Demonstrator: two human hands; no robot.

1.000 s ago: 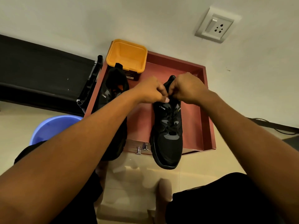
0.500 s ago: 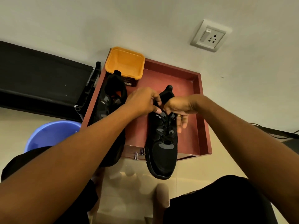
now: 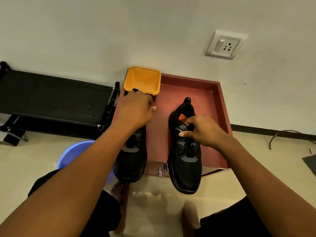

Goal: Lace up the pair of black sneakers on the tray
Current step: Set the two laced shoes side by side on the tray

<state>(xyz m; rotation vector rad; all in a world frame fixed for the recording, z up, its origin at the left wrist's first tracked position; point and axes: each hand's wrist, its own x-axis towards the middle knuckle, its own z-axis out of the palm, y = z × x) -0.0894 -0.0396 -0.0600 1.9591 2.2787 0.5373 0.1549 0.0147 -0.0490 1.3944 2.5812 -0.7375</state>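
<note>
One red tray [image 3: 220, 106] holds two black shoes, toes overhanging its near edge. Your right hand [image 3: 203, 130] pinches the tongue of the right sneaker [image 3: 186, 168]. Your left hand [image 3: 136, 112] covers the heel of the left sneaker [image 3: 131, 159] (its fingers are hidden, so I cannot tell its grip), beside one yellow bin [image 3: 142, 79].

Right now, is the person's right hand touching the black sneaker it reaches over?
Touching. The head view shows the right hand with its thumb and curled fingers pressed on the right sneaker at its lace area, no gap between.

On the tray [image 3: 222, 106], left sneaker [image 3: 131, 165] lies beside right sneaker [image 3: 186, 170], tub [image 3: 142, 79] behind left.
</note>
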